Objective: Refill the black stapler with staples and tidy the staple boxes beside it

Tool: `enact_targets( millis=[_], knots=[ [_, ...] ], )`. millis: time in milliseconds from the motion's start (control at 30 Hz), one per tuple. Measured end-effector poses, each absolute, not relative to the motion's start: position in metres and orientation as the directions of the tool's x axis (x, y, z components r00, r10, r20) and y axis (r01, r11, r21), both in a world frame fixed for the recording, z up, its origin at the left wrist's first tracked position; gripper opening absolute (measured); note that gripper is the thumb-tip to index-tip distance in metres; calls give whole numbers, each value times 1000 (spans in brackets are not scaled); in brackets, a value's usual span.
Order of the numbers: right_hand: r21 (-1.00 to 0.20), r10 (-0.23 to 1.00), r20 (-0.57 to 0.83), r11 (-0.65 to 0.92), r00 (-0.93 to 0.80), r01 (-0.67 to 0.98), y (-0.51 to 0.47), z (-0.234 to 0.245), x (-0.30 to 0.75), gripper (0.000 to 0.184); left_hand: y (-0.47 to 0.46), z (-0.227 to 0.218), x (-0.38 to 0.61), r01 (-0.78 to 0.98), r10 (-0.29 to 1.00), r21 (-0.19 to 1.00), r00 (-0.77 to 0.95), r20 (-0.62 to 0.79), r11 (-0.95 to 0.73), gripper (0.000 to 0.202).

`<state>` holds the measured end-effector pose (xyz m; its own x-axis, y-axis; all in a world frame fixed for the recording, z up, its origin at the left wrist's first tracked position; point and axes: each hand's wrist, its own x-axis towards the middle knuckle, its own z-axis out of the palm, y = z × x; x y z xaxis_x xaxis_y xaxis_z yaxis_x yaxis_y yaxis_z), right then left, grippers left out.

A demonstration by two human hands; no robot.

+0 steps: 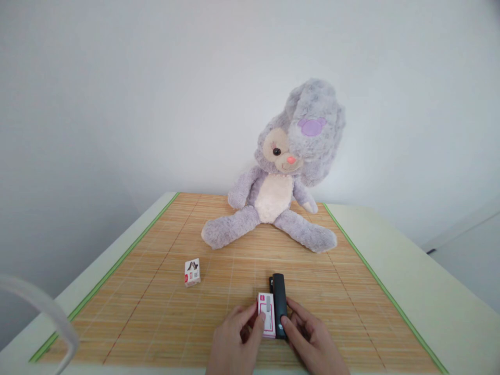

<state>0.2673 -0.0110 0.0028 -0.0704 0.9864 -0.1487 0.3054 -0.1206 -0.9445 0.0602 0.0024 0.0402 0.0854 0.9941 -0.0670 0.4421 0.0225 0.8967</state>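
Observation:
Near the front of the bamboo mat, my left hand [238,336] grips a small white box with pink print [267,312], its thumb on the top face and its fingers along the left side. Directly to the right of that box, side by side with it, is a black stapler [279,304] pointing away from me. My right hand [310,336] closes on the stapler from the right, thumb on its near end and fingers at its side. Whether box and stapler rest on the mat or are slightly raised, I cannot tell.
A small white and red box [192,272] lies on the bamboo mat [164,312] to the left. At the back, a grey-purple plush rabbit [273,198] sits against the wall. The mat has green edging and covers a white table [390,245]. A pale curved object [47,307] shows at lower left.

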Motion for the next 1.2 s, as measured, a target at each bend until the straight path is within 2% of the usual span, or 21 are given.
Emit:
enact_targets(
  millis=[200, 400, 567, 667, 733, 800, 867, 967, 1033, 1100, 1200],
  knots=[
    [-944, 987, -140, -110, -76, 312, -10, 6, 266, 69, -3, 35, 58, 503, 987, 861, 160, -9, -73, 42],
    [-943, 988, -137, -107, -74, 314, -12, 5, 267, 68, -3, 41, 53, 577, 946, 814, 296, -129, -69, 56],
    [-941, 991, -116, -90, -61, 325, -12, 5, 267, 67, -6, 45, 56, 562, 960, 825, 261, -103, -64, 55],
    [-942, 989, -130, -102, -66, 320, -12, 7, 268, 68, -3, 51, 40, 599, 989, 801, 123, -78, -12, 51],
    [-942, 988, -139, -109, -71, 318, -12, 7, 268, 68, 8, 56, 13, 636, 996, 767, -85, -38, 83, 49],
    [-942, 988, -139, -109, -72, 317, -12, 7, 268, 67, 27, 61, -24, 648, 933, 729, -358, 34, 222, 51],
    [-944, 991, -126, -105, -48, 312, -14, 5, 266, 67, 49, 65, -61, 637, 867, 708, -494, 71, 306, 52],
    [-937, 998, -66, -70, 25, 341, -20, -1, 263, 71, 77, 66, -96, 644, 891, 700, -453, 24, 309, 52],
    [-909, 998, 9, -18, 62, 417, -24, -3, 263, 75, 87, 65, -101, 632, 925, 716, -377, -49, 295, 52],
    [-864, 996, 53, 7, 77, 503, -28, -4, 263, 76, 90, 62, -92, 573, 946, 770, -303, -118, 280, 52],
    [-817, 995, 25, -34, 93, 576, -30, -2, 262, 75, 86, 55, -67, 435, 961, 864, -218, -172, 254, 52]
  ],
)
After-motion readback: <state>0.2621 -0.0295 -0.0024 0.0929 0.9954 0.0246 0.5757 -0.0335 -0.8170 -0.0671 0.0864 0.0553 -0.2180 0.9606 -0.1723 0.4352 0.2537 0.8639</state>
